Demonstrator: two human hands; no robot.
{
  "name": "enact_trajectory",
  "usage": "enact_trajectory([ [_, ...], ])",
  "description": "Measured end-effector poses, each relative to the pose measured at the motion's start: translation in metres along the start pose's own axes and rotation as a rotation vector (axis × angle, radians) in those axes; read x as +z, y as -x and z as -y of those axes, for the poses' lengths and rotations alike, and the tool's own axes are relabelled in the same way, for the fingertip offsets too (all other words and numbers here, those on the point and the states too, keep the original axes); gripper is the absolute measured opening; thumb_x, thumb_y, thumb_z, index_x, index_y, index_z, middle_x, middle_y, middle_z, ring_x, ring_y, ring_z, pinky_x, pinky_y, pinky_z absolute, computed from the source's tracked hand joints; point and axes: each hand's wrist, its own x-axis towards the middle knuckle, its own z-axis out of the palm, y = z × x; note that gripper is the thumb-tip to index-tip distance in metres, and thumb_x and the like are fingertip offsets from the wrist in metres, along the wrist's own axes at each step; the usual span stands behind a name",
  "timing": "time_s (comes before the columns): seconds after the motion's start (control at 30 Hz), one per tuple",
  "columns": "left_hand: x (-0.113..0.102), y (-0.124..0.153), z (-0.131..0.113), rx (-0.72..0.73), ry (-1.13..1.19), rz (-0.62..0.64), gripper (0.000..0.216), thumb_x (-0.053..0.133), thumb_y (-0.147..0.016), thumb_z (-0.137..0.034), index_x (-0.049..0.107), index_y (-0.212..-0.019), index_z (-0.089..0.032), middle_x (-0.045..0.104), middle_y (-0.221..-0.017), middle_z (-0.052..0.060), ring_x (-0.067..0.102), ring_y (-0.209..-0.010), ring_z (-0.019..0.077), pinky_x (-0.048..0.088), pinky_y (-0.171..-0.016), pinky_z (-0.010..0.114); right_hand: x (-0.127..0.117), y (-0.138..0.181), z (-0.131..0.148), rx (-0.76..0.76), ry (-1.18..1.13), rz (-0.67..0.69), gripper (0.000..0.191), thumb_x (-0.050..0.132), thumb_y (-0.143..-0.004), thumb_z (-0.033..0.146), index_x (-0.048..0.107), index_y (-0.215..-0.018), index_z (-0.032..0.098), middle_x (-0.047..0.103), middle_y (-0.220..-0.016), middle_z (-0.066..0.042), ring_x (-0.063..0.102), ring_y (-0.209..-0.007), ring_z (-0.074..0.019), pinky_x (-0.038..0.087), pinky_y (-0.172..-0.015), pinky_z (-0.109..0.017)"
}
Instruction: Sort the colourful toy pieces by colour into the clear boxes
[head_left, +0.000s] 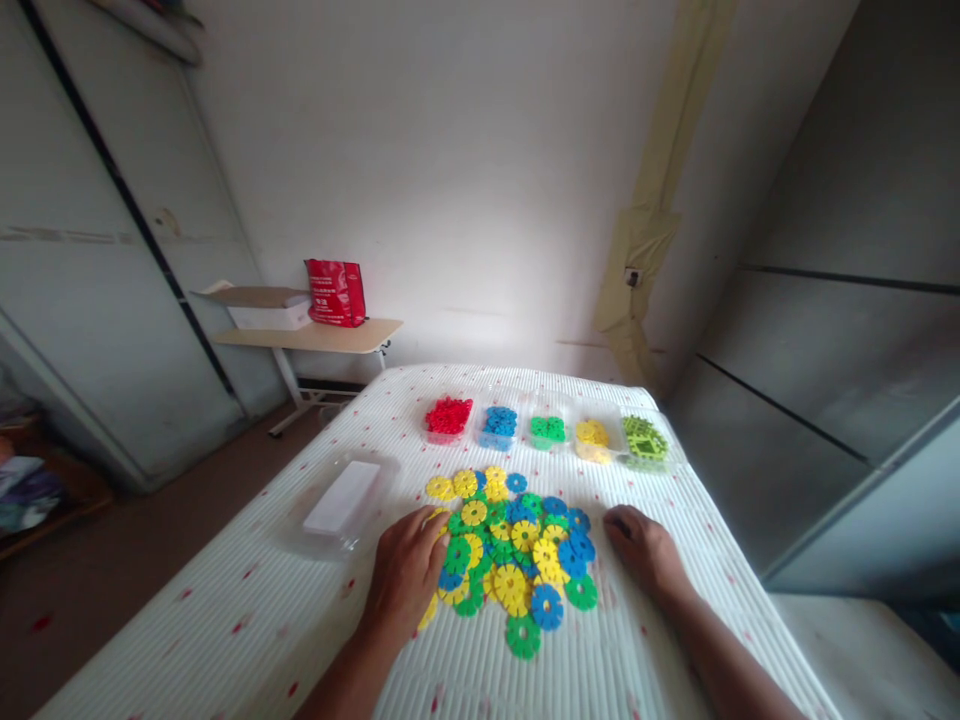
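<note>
A loose pile of flat, notched plastic discs (510, 586), yellow, green and blue, lies on the cloth-covered table. At its left edge rests my left hand (409, 560), back up, with fingers stretched forward and touching the outer discs. Part of a yellow disc shows beside its thumb. My right hand (645, 545) lies on the cloth just right of the pile, apart from it. Its fingers are curled in, and I see nothing in them. Behind the pile stand a tub of red pieces (448, 416), blue pieces (499, 424), green pieces (547, 430), yellow pieces (592, 436) and lime pieces (645, 440).
Left of the pile lies a clear plastic lid (386, 480) with a white rectangular piece (342, 498) on it. A small side table (330, 338) at the back left carries a red bag (336, 293) and a white box (268, 316). A wall (480, 200) rises behind.
</note>
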Motion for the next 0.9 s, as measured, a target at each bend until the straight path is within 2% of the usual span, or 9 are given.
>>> enact_trajectory([
  [0.5,0.001,0.000,-0.001,-0.052,0.020,0.073,0.030,0.039,-0.087,-0.022,0.062,-0.106,-0.021,0.064,-0.110,0.007,0.059,-0.100,0.0206,0.048,-0.089,0.038,-0.001,0.001,-0.005,-0.028,-0.061,0.043,0.025,0.039,-0.080,0.035,0.061,-0.080,0.021,0.065,-0.084,-0.006,0.060,-0.075,-0.0187,0.045,-0.073,-0.030],
  [0.9,0.001,0.001,0.002,-0.030,0.040,0.084,0.029,0.039,-0.085,-0.019,0.063,-0.101,-0.021,0.066,-0.103,0.006,0.061,-0.094,0.0189,0.048,-0.088,0.035,-0.003,0.001,0.005,0.008,-0.002,-0.029,0.030,0.040,-0.081,0.035,0.066,-0.086,0.020,0.067,-0.089,-0.006,0.062,-0.079,-0.0186,0.045,-0.072,-0.028],
])
